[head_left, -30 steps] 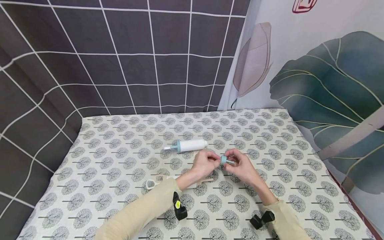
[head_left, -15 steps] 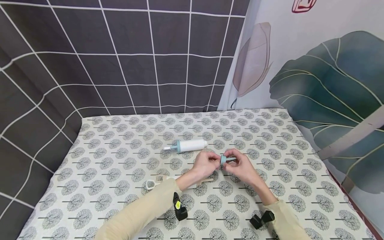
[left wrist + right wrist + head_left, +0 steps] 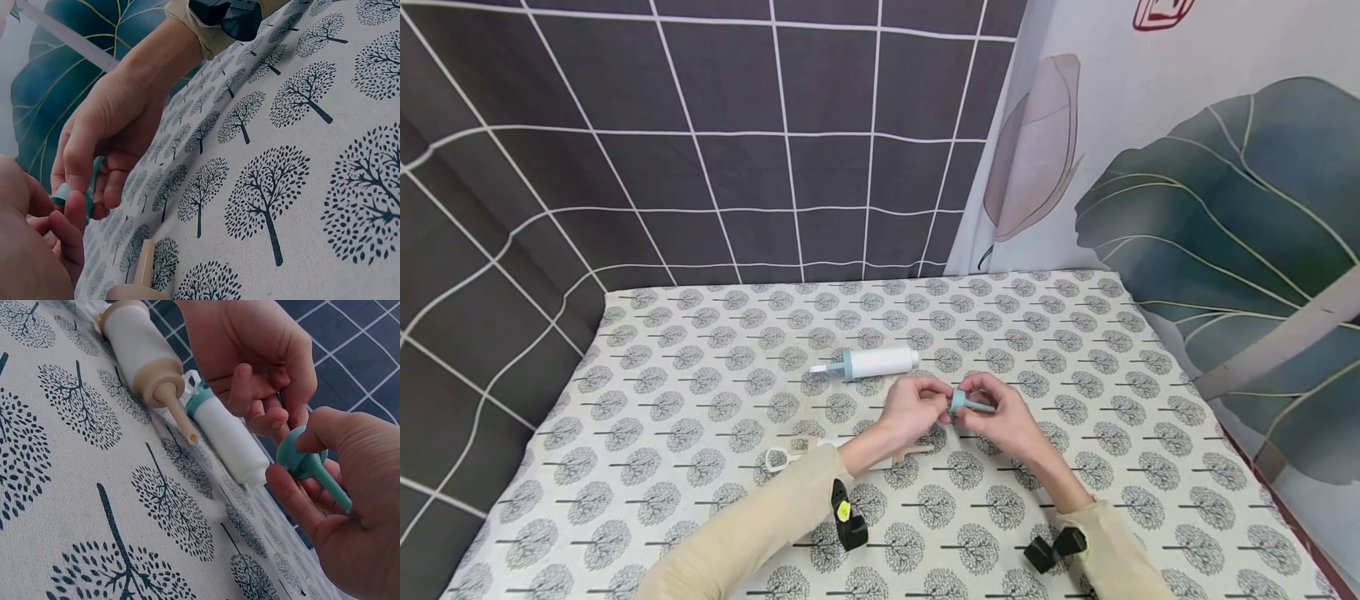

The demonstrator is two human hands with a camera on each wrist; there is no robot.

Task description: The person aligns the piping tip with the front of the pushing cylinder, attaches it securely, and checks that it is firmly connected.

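A teal nozzle cap (image 3: 303,456) with a round base and a thin spout is held between both hands. My right hand (image 3: 1006,417) grips it between thumb and fingers, with the spout (image 3: 979,406) pointing right toward the palm. From the other side my left hand (image 3: 910,412) pinches the round base, its fingertips partly hidden behind the cap in the right wrist view. Beyond the hands lies a white syringe-like tube (image 3: 880,362) with a teal collar and a clear plunger. Under my left forearm is a similar tube with beige ends (image 3: 140,344), partly covered in the head view.
Both tubes lie on the table, which has a tree-print cloth (image 3: 700,517). A dark grid curtain (image 3: 722,167) hangs behind it, and a leaf-patterned curtain (image 3: 1225,200) on the right. Black wrist cameras (image 3: 850,525) are strapped to both sleeves.
The teal nozzle cap has turned slightly between my fingers, and its spout now tilts a little downward to the right. Hands and tubes stay almost where they were.
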